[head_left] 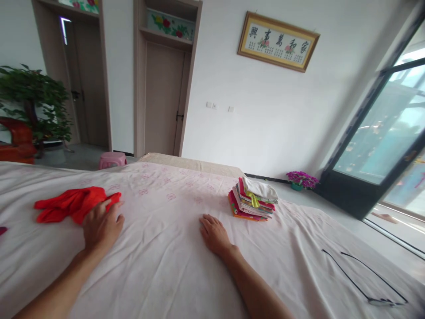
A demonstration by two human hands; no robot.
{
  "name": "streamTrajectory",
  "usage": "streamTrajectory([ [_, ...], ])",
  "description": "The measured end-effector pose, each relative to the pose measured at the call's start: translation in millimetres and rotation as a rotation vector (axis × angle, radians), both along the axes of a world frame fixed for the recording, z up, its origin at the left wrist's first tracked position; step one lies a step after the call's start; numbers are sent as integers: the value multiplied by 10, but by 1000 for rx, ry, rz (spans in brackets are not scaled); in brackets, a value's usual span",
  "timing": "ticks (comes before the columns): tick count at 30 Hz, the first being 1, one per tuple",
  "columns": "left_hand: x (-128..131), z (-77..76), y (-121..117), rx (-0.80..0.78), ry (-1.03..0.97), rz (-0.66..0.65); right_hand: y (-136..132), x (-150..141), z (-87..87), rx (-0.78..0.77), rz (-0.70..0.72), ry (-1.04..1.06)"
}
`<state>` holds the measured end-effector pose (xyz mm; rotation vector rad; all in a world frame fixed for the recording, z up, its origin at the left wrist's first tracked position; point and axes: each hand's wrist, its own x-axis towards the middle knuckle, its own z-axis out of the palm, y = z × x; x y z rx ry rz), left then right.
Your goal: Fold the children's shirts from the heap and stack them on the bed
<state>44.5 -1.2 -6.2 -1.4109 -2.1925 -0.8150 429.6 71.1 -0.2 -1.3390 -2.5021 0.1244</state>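
While folded cloths (253, 204) stand stacked near your right hand (215, 235), the red cloth (71, 203) by your left hand (101, 227) lies crumpled, unfolded (both grips relaxed, clasping nothing)

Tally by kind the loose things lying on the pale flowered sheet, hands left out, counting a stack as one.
Crumpled red cloth: 1
Stack of folded cloths: 1
Pair of glasses: 1
Magenta item, cut off by the left edge, kind unclear: 1
Total: 4
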Motion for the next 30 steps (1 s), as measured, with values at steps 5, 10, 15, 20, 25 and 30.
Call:
streamTrajectory([
  [5, -402, -51, -58, -138, -206, 239, 54, 5, -35, 7, 12, -7],
  [10, -578, -87, -16, -148, -326, 196, 73, 4, -38, 11, 16, -17],
  [15, -560, -26, 21, 37, -448, 54, 65, -5, -34, 27, 9, -28],
  [20, 84, 105, 68, 107, -464, -263, 63, -18, -14, 12, 7, -18],
  [25, 885, 191, -20, -16, -546, -890, 44, -18, 7, 3, 14, 5],
  [30, 825, 63, 24, 112, -169, -682, 38, -18, 2, -1, 20, 27],
])
